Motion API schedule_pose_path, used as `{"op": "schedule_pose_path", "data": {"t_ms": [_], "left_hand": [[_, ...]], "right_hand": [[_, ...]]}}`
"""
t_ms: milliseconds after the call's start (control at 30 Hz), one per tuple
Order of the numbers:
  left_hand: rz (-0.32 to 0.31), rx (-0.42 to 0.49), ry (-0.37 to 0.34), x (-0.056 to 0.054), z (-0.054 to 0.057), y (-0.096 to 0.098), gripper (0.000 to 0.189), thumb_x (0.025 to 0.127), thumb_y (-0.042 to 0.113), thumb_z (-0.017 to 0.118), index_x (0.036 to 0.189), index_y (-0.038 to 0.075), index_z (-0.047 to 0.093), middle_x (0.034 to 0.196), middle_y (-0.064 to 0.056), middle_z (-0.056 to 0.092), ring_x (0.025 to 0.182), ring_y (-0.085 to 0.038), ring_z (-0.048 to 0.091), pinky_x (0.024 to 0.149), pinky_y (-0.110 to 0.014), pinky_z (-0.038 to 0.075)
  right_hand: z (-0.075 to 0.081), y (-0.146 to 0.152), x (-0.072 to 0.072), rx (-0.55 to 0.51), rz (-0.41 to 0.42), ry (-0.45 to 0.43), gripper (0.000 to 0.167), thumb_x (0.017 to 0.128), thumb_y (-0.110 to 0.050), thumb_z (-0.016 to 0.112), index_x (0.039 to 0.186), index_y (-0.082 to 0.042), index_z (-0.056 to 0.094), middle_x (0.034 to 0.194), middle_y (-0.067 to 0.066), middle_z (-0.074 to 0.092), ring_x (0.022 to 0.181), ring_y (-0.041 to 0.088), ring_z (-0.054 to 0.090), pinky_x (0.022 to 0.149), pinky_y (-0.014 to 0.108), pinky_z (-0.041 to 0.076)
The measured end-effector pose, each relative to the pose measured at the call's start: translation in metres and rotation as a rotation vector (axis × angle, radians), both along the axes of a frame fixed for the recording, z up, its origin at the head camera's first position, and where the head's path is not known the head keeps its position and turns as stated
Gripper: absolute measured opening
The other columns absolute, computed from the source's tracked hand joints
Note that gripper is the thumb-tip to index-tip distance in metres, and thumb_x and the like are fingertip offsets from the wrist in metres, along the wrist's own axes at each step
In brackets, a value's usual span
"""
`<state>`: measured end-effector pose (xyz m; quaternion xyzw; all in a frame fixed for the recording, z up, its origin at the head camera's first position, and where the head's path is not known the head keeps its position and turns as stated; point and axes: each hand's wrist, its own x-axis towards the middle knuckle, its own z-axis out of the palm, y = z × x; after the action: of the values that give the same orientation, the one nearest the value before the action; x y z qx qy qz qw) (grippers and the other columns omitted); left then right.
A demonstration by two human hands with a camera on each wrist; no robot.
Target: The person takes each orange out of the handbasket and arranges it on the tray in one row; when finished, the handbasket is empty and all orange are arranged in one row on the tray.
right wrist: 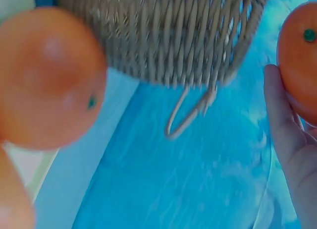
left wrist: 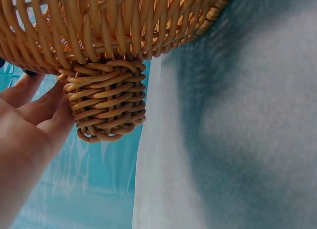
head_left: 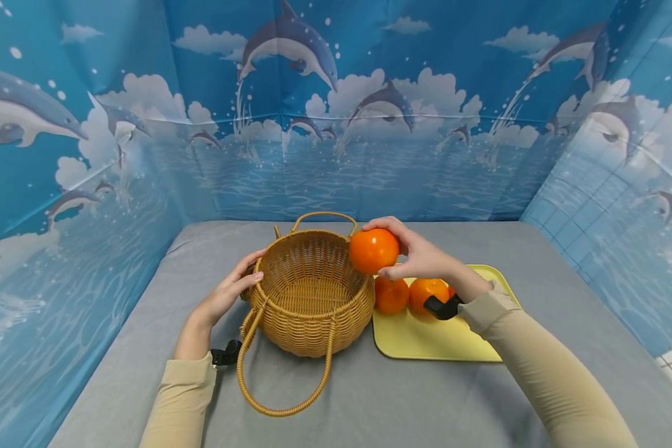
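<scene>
A round wicker basket (head_left: 308,333) stands on the grey surface, its woven inside bare and one handle hanging toward the front. My left hand (head_left: 228,291) holds its left rim, thumb over the edge; in the left wrist view the fingers (left wrist: 47,102) touch the weave beside a woven nub (left wrist: 106,100). Above the basket's right rim, my right hand (head_left: 411,252) grips an orange (head_left: 373,251) between thumb and fingers. In the right wrist view this orange (right wrist: 301,65) shows its green stem spot. More oranges (head_left: 391,295) lie below on the yellow tray (head_left: 442,342), partly hidden by the right wrist.
The tray sits close against the basket's right side. Grey cloth (head_left: 403,404) covers the work surface. Blue dolphin-printed sheets (head_left: 336,168) wall it in at the back and sides. The front handle (head_left: 282,412) sticks out over the cloth.
</scene>
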<state>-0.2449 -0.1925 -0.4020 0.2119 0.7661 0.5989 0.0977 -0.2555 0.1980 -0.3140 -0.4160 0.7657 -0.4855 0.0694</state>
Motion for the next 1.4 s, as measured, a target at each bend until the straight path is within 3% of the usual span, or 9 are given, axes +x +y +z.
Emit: {"op": "schedule_pose_path", "data": {"t_ms": [167, 367, 600, 800, 933, 1067, 1400], "left_hand": [[0.004, -0.005, -0.01, 0.002, 0.0, 0.0, 0.055, 0.099, 0.031, 0.046, 0.149, 0.027, 0.024, 0.15, -0.011, 0.021, 0.135, -0.032, 0.022, 0.099, -0.055, 0.025], [0.007, 0.002, -0.009, 0.002, 0.0, 0.001, 0.055, 0.099, 0.031, 0.046, 0.149, 0.026, 0.024, 0.151, -0.011, 0.02, 0.136, -0.031, 0.02, 0.1, -0.056, 0.023], [0.016, 0.005, -0.022, 0.002, 0.002, 0.001, 0.056, 0.098, 0.032, 0.047, 0.149, 0.026, 0.025, 0.151, -0.01, 0.02, 0.136, -0.03, 0.02, 0.101, -0.056, 0.023], [0.014, 0.012, -0.025, 0.002, 0.002, 0.001, 0.055, 0.098, 0.03, 0.047, 0.149, 0.026, 0.025, 0.15, -0.01, 0.021, 0.135, -0.03, 0.021, 0.101, -0.055, 0.022], [0.014, 0.014, -0.027, 0.001, 0.001, 0.0, 0.055, 0.099, 0.03, 0.047, 0.149, 0.025, 0.025, 0.151, -0.01, 0.02, 0.136, -0.03, 0.02, 0.101, -0.055, 0.022], [0.011, 0.009, -0.031, 0.001, 0.002, 0.0, 0.054, 0.099, 0.03, 0.046, 0.149, 0.026, 0.025, 0.151, -0.009, 0.019, 0.136, -0.029, 0.019, 0.101, -0.055, 0.021], [0.015, 0.011, -0.028, 0.0, 0.002, 0.001, 0.055, 0.098, 0.03, 0.047, 0.149, 0.025, 0.025, 0.15, -0.011, 0.021, 0.136, -0.031, 0.02, 0.101, -0.055, 0.022]], "right_hand": [[-0.006, 0.035, 0.011, -0.088, -0.088, 0.012, 0.07, 0.079, 0.008, 0.064, 0.139, -0.009, 0.035, 0.14, 0.009, 0.033, 0.11, 0.024, 0.05, 0.085, 0.034, 0.047], [-0.016, 0.074, 0.03, -0.323, -0.125, 0.044, 0.071, 0.076, 0.021, 0.057, 0.135, -0.002, 0.025, 0.14, 0.012, 0.036, 0.116, 0.021, 0.047, 0.089, 0.027, 0.045], [-0.038, 0.118, 0.05, -0.515, -0.273, -0.012, 0.07, 0.077, 0.025, 0.05, 0.136, -0.006, 0.028, 0.134, 0.008, 0.04, 0.108, 0.017, 0.052, 0.08, 0.024, 0.049], [-0.061, 0.156, 0.057, -0.694, -0.358, -0.061, 0.064, 0.084, 0.02, 0.045, 0.142, -0.004, 0.033, 0.128, 0.009, 0.038, 0.103, 0.017, 0.049, 0.08, 0.022, 0.047], [-0.077, 0.181, 0.059, -0.804, -0.404, -0.141, 0.052, 0.088, 0.015, 0.041, 0.134, -0.008, 0.032, 0.126, 0.008, 0.037, 0.1, 0.017, 0.051, 0.078, 0.024, 0.048], [-0.094, 0.204, 0.062, -0.791, -0.464, -0.211, 0.043, 0.09, 0.012, 0.041, 0.123, -0.014, 0.03, 0.119, 0.004, 0.043, 0.096, 0.013, 0.055, 0.077, 0.022, 0.048], [-0.117, 0.226, 0.058, -0.634, -0.477, -0.276, 0.056, 0.092, 0.013, 0.042, 0.138, -0.016, 0.033, 0.128, -0.003, 0.034, 0.103, 0.007, 0.05, 0.08, 0.019, 0.047]]}}
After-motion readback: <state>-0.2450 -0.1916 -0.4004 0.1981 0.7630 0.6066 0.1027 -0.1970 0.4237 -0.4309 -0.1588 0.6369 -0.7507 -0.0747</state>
